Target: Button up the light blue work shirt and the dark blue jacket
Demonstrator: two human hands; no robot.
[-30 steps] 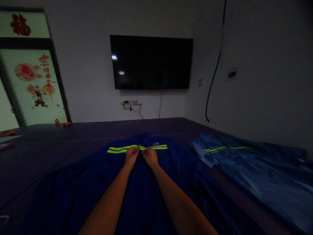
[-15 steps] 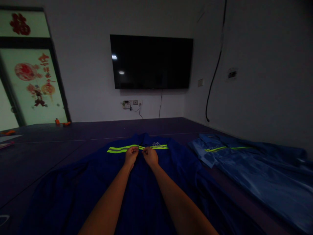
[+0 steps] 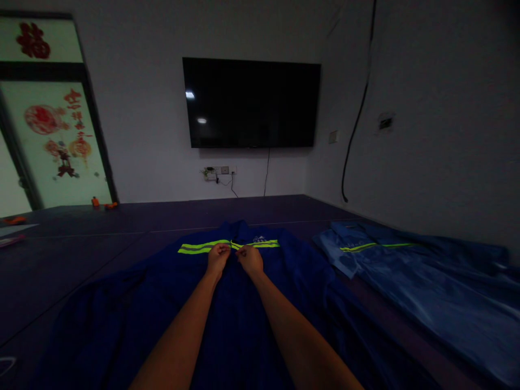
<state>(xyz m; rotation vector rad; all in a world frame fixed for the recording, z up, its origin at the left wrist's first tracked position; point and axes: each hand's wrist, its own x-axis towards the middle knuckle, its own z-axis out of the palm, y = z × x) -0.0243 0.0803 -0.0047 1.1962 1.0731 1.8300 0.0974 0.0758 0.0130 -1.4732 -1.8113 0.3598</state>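
A dark blue work jacket (image 3: 170,303) with yellow-green reflective stripes lies spread out in front of me, its collar at the far end. My left hand (image 3: 218,261) is closed in a pinch on the jacket's front edge, just below the stripe on the left. Close beside it, my right hand (image 3: 249,260) pinches the other side of the front edge by the right stripe. A narrow gap separates the two sets of fingertips. Whether a button or zip sits between them is too small and dark to tell.
To the right lies a second, lighter blue garment (image 3: 406,281) with a yellow-green stripe. Both rest on a dark purple surface (image 3: 134,216) with seams. Small orange objects (image 3: 110,206) sit near the door. A television (image 3: 252,103) hangs on the wall, and a black cable (image 3: 357,124) dangles at right.
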